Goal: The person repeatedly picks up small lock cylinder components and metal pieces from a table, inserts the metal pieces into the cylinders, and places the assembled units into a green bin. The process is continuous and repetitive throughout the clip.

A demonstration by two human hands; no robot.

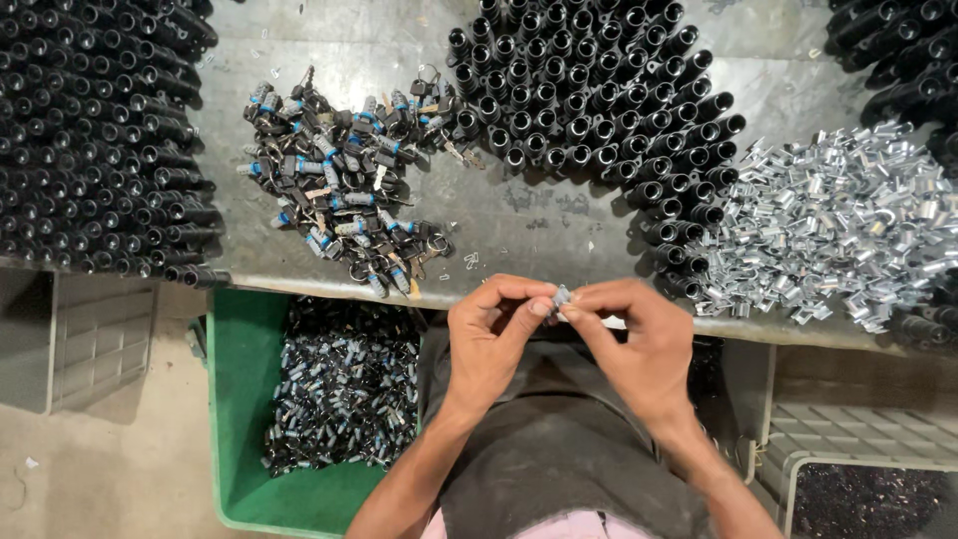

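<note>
- The left hand (491, 334) is bare: no glove, no ring, no watch or band at the wrist.
- The right hand (631, 334) is likewise uncovered, with nothing worn on the fingers or wrist.
- Both forearms are bare up to the lower edge of the picture, with no sleeve reaching them (any sleeve would lie out of view).
- Fingernails are short and plain, as far as can be made out.
- A dark grey-brown garment (559, 449) covers the lap, its cloth creased in soft folds.
- A strip of pale pink fabric (559, 527) shows at the very bottom edge, below the dark cloth.
</note>
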